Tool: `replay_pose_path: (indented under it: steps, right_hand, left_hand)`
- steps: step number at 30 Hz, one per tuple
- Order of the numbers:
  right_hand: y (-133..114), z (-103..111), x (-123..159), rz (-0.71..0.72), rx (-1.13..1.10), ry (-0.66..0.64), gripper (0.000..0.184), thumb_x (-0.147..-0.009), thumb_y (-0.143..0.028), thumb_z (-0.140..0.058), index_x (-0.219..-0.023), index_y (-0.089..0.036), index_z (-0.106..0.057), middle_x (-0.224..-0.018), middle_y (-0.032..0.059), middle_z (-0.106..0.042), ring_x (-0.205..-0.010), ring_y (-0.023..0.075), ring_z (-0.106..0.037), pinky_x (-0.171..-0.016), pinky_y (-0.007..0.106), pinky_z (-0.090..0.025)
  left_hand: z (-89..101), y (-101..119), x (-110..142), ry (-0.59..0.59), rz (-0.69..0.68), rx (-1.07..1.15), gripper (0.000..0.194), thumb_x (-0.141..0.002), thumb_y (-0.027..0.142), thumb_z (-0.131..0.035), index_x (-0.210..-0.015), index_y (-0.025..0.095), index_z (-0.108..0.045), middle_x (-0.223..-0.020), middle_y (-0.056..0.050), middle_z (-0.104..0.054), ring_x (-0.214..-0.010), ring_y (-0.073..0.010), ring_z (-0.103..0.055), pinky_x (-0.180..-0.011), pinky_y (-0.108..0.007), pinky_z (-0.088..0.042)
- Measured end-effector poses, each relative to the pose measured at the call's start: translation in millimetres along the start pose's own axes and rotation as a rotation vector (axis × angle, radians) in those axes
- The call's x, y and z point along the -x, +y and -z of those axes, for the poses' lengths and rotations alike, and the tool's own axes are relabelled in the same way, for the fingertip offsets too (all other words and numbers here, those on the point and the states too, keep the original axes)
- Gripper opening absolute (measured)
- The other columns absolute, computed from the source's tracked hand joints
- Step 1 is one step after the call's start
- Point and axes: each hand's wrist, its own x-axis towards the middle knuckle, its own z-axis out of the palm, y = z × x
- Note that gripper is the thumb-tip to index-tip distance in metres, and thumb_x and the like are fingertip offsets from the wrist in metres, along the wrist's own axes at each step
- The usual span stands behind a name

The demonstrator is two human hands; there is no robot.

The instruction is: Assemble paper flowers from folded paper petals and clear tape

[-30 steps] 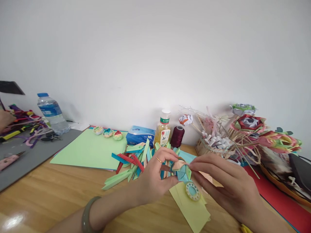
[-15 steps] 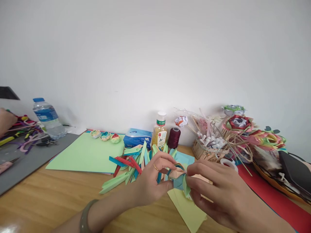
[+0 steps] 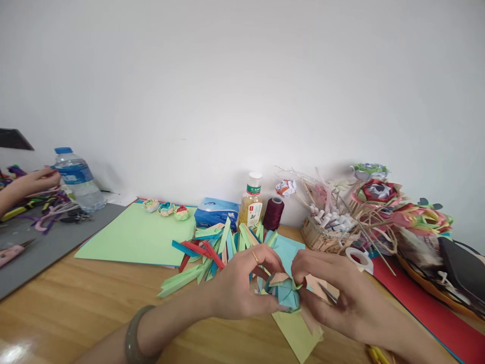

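Observation:
My left hand (image 3: 242, 285) and my right hand (image 3: 333, 290) meet over the wooden table (image 3: 76, 303), both pinched on a small folded paper flower (image 3: 286, 290) of blue, peach and green paper. The left hand wears a gold ring, and a green bangle (image 3: 132, 336) sits on its wrist. My right fingers curl over the flower's right side and hide part of it. A light green paper sheet (image 3: 299, 331) lies just under the flower. A heap of folded paper strips (image 3: 206, 250) in green, blue and red lies just behind my left hand.
A large green sheet (image 3: 136, 235), three small paper flowers (image 3: 166, 208), a blue tissue pack (image 3: 215, 212), a small bottle (image 3: 252, 205), a dark red thread spool (image 3: 273, 213), a tape roll (image 3: 358, 258) and a basket with paper roses (image 3: 333, 227) stand behind. At far left are a water bottle (image 3: 78, 179), a grey mat (image 3: 34, 253) and another person's hand (image 3: 34, 181).
My hands have turned the paper flower and drawn closer around it. The round tape disc seen under it a second ago is hidden. The other person's hand has reached toward the water bottle.

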Motion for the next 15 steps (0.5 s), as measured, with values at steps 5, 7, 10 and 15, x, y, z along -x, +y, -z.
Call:
replay_pose_path:
  steps: [5,7,10,15]
  right_hand:
    - [2,1,-1,-0.098,-0.025,0.051,0.013,-0.076,-0.008,-0.051,-0.074,-0.021,-0.052,-0.069,-0.0016,-0.059,-0.062,0.012,-0.055,-0.057,0.021,-0.042]
    - [2,1,-2,-0.124,-0.048,0.062,0.013,-0.075,-0.008,-0.052,-0.071,-0.021,-0.052,-0.066,-0.0027,-0.058,-0.059,0.011,-0.054,-0.054,0.02,-0.042]
    - [2,-3,-4,-0.128,-0.08,0.029,0.017,-0.071,-0.004,-0.051,-0.066,-0.02,-0.049,-0.061,-0.0041,-0.056,-0.055,0.0096,-0.053,-0.052,0.019,-0.041]
    - [4,-11,-6,-0.107,-0.093,0.01,0.018,-0.069,-0.003,-0.05,-0.065,-0.02,-0.048,-0.061,-0.0041,-0.055,-0.054,0.0091,-0.052,-0.051,0.018,-0.04]
  left_hand:
    - [5.2,6,0,-0.032,0.117,0.069,0.032,-0.064,0.026,-0.071,-0.088,0.016,-0.053,-0.093,-0.006,-0.056,-0.086,-0.0187,-0.054,-0.079,-0.031,-0.043]
    - [8.4,6,-2,-0.065,0.113,0.098,0.031,-0.071,0.037,-0.065,-0.091,0.014,-0.058,-0.094,-0.007,-0.058,-0.09,-0.0207,-0.054,-0.084,-0.033,-0.041]
    - [10.3,5,-5,0.016,0.153,0.241,0.044,-0.086,0.05,-0.039,-0.089,0.013,-0.063,-0.092,-0.009,-0.061,-0.092,-0.021,-0.056,-0.087,-0.035,-0.04]
    - [6.3,7,-9,0.038,0.327,0.307,0.033,-0.069,0.045,-0.067,-0.08,0.014,-0.063,-0.084,-0.006,-0.063,-0.082,-0.0174,-0.057,-0.073,-0.028,-0.042]
